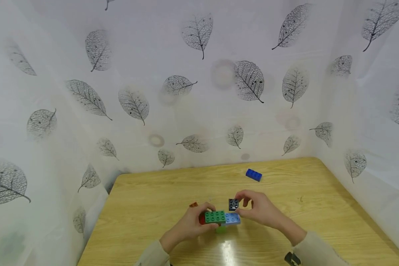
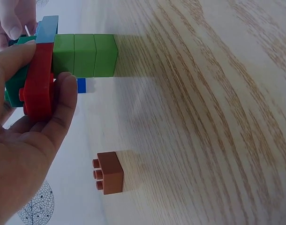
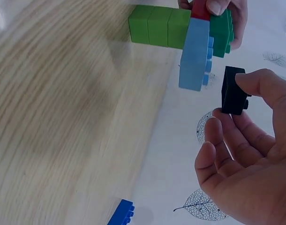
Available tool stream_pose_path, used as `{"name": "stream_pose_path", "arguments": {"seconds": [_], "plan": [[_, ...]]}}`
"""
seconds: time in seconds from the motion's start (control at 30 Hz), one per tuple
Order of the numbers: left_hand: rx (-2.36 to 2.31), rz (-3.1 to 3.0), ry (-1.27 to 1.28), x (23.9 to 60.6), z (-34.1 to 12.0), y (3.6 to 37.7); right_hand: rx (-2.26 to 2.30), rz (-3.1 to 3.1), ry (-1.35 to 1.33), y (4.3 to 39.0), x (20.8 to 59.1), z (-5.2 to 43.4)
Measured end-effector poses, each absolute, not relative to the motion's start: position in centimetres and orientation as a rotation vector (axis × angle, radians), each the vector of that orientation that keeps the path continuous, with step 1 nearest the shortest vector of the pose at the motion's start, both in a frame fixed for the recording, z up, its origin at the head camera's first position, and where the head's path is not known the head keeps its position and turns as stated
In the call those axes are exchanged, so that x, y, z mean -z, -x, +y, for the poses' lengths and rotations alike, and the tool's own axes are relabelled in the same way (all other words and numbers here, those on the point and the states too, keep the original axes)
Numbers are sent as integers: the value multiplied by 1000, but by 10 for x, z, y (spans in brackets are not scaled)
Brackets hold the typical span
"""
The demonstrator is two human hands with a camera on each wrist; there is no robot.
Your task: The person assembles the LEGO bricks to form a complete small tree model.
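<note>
My left hand (image 1: pixel 189 226) grips a stack of toy bricks (image 1: pixel 221 218): a red brick (image 2: pixel 38 79), a dark green brick (image 1: pixel 215 217), a light blue brick (image 3: pixel 194 54) and a light green column (image 2: pixel 85 55) that stands on the wooden table (image 1: pixel 146 207). My right hand (image 1: pixel 257 208) pinches a small black brick (image 3: pixel 233 90) between thumb and fingers, just above and right of the light blue brick, apart from it.
A brown brick (image 2: pixel 110 172) lies on the table left of the stack. A blue brick (image 1: pixel 253 174) lies farther back, toward the right. White leaf-print sheets wall the table at the back and both sides.
</note>
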State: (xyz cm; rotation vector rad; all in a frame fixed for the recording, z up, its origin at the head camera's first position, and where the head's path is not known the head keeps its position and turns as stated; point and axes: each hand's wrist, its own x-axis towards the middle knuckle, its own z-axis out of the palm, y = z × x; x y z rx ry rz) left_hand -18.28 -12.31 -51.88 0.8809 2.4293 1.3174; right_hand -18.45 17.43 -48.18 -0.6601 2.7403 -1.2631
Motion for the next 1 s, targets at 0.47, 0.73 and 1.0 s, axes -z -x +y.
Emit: {"name": "stream_pose_path", "arguments": {"seconds": [0.47,0.73,1.0], "plan": [[-1341,2398,-888,517,-124,183,1297,2611,724,174,487,169],[-1332,2407,-866,519,-123,182,1322,2578,768,171,491,167],[-1350,2400,-887,520,-123,183,1309,2565,777,170,492,166]]}}
